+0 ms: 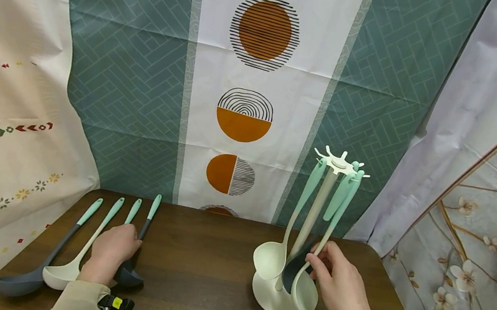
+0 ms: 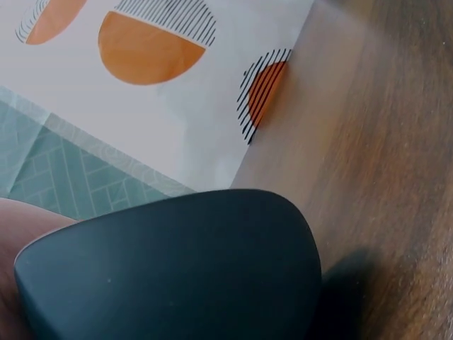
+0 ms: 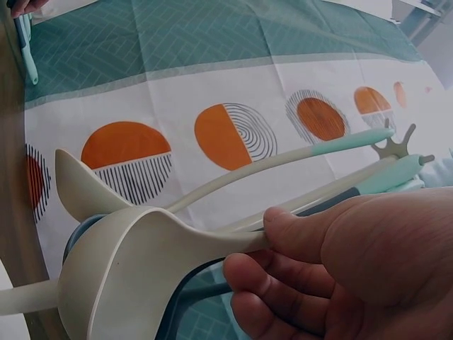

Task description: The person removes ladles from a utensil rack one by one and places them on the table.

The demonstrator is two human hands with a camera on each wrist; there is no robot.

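At lower left, a grey ladle [image 1: 22,283] and a white ladle [image 1: 59,275] are laid on the brown table [image 1: 206,277]. Beside them, the left hand [image 1: 115,246] is placed over a dark-headed utensil [image 1: 130,276]; its fingers are hidden, so whether anything is gripped cannot be told. At lower right, a cream ladle [image 1: 305,296] is pinched by its shaft in the right hand [image 1: 340,278], its mint handle seen at the top of a white stand [image 1: 270,303]. Across the upper frame, a patterned cloth [image 1: 121,50] is hung.
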